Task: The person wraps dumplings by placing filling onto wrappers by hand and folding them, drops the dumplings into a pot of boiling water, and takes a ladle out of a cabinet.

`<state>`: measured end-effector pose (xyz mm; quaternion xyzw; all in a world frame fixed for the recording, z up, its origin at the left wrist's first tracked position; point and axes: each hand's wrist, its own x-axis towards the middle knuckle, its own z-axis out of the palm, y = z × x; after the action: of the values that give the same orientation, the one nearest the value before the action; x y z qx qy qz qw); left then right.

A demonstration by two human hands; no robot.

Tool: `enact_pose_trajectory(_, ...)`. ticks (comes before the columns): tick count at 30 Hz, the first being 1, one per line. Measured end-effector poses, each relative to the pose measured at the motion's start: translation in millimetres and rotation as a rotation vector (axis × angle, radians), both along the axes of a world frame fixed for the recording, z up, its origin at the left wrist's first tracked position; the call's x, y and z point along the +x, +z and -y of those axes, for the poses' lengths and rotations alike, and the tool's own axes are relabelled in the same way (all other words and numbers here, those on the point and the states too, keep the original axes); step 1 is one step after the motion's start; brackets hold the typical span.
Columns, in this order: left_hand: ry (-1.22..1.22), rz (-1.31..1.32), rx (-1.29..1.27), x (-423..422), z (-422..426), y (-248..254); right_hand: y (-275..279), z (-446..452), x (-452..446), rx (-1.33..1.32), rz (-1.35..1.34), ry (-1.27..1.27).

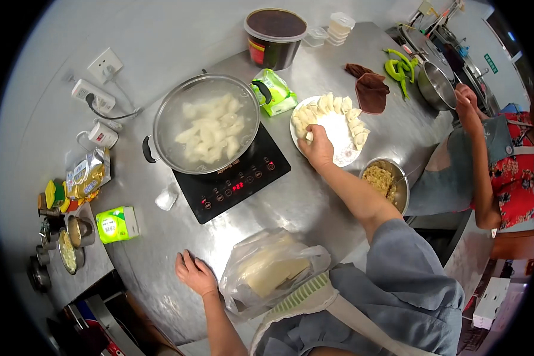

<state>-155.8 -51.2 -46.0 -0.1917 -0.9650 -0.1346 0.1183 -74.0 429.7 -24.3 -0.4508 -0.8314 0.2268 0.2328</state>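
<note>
My right hand (pixel 318 146) is over the left side of a white plate (pixel 337 137), its fingers closed on a pale dumpling (pixel 309 136). More dumplings (pixel 342 105) line the plate's upper and right rim. Fingers spread, my left hand (pixel 194 273) rests on the steel table (pixel 154 285), holding nothing. To its right lies a clear plastic bag (pixel 273 267) with a stack of pale sheets, probably dough wrappers. Many dumplings sit in cloudy, steaming water in a two-handled pot (pixel 160 127). That pot stands on a black induction cooker (pixel 234 187) with a lit red display.
A steel bowl (pixel 404 196) of yellowish filling stands right of my forearm. Tissue packs (pixel 116 225), a brown cloth (pixel 372 95), green peppers (pixel 400 68) and a large dark tub (pixel 276 38) lie around. At right, another person (pixel 474 160) holds a metal bowl (pixel 436 86).
</note>
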Motion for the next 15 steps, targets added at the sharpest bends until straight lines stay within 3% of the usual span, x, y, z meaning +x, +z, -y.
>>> enact_pose_trajectory(4, 0.032, 0.045, 0.012, -0.7, -0.3, 2.2, -6.0, -7.7, -5.2, 0.025, -0.041, -0.008)
enact_pose_trajectory(6, 0.012, 0.023, 0.015, -1.1, -0.2, 3.0, -0.7, -9.5, -3.7, -0.237, -0.063, -0.096)
enact_pose_trajectory(8, 0.019, 0.021, 0.029, -1.6, 0.3, 3.7, -34.1, -23.0, 2.9, -0.333, -0.328, -0.112)
enact_pose_trajectory(10, 0.008, 0.027, 0.045, -2.3, 1.3, 3.9, -20.4, -19.1, 14.6, -0.665, -0.542, -0.161)
enact_pose_trajectory(14, 0.036, 0.048, 0.059, -3.8, 3.9, 5.5, 34.3, 1.2, -4.7, -0.784, -0.645, -0.054)
enact_pose_trajectory(15, 0.03, 0.047, 0.066, -3.9, 3.6, 6.9, 57.6, 9.2, -24.9, -0.641, -0.576, 0.097)
